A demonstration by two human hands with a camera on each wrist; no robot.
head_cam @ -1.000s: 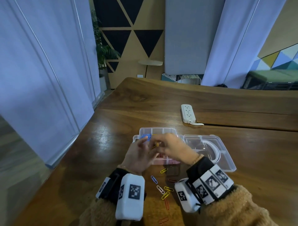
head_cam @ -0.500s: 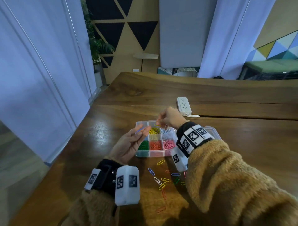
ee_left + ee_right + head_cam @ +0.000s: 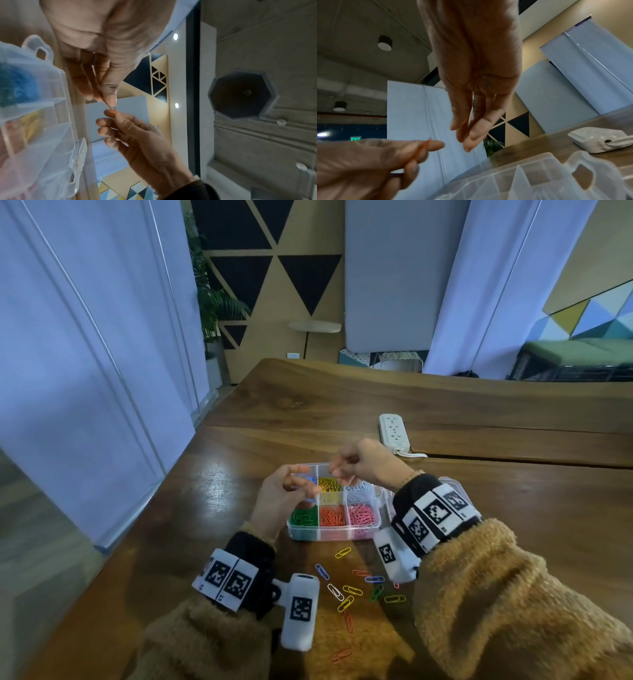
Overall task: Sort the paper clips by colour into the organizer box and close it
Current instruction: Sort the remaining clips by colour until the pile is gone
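The left hand is hovering at the left edge of the organizer box, thumb and forefinger pinching one orange clip and offering it up. The box is sitting open on the counter, its six compartments each showing one colour. Half a second ago the right hand was reaching over the yellow compartment at the back; now it is swinging back towards the left hand, fingers loosely bent and holding nothing I can see, its fingertips closing in on the offered clip. That suggests the yellow one is delivered and orange is coming next, bound for the orange compartment in the near row. A scatter of loose clips is waiting on the counter just in front of the box, so sorting is far from done and closing is some way off
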